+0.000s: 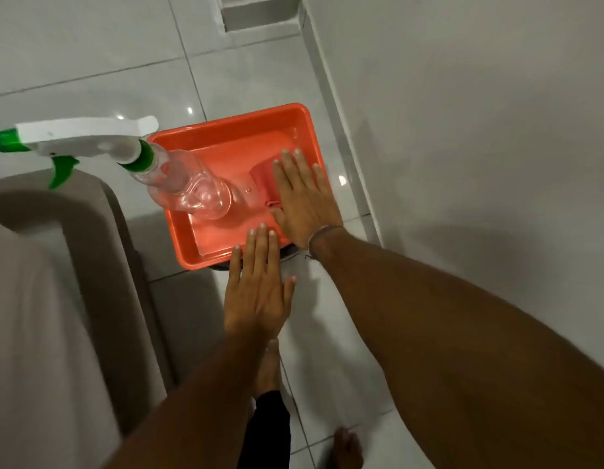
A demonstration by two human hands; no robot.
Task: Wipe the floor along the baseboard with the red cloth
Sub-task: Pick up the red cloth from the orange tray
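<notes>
Both arms reached forward and down, palms down. Right hand [305, 194] flat, fingers extended and together, thin band at wrist. Left hand [256, 289] flat, fingers straight, thumb splayed, trailing behind the right.

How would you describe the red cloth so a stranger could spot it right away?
Find the orange-red plastic tray on the white tiled floor beside the wall. The red cloth lies folded in its right half, under the right hand. Unlike the clear spray bottle beside it, it's soft and matte.
</notes>
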